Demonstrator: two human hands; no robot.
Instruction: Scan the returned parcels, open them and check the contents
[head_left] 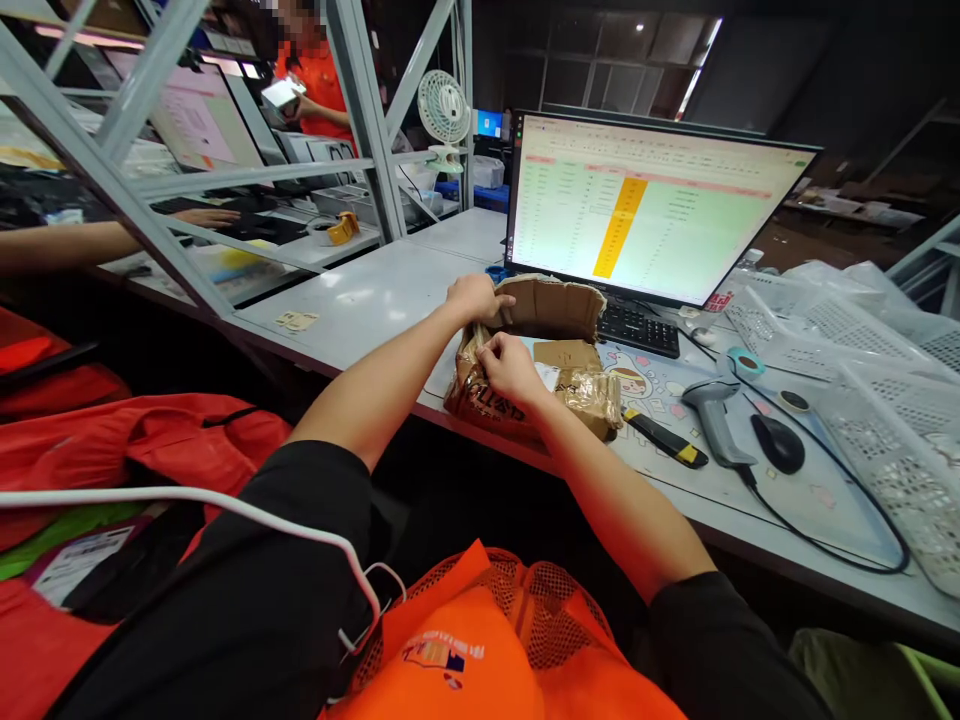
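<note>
A brown cardboard box [592,405], wrapped in clear packing tape and printed with dark lettering, sits at the table's front edge in front of the monitor. One flap stands up at its back, and the inside is partly visible. My left hand [476,300] is closed on the box's far left edge. Closer to me, my right hand [514,370] pinches the taped left side of the same box. What lies deeper in the box is hidden. Just right of it rests a black and yellow utility knife [666,438].
Behind the box are a monitor [652,210] and a keyboard [639,330]. To the right lie a barcode scanner [716,420], a mouse [778,443], cables and white plastic baskets [885,440]. A metal rack frame [367,120] rises at left; co-workers are beyond it.
</note>
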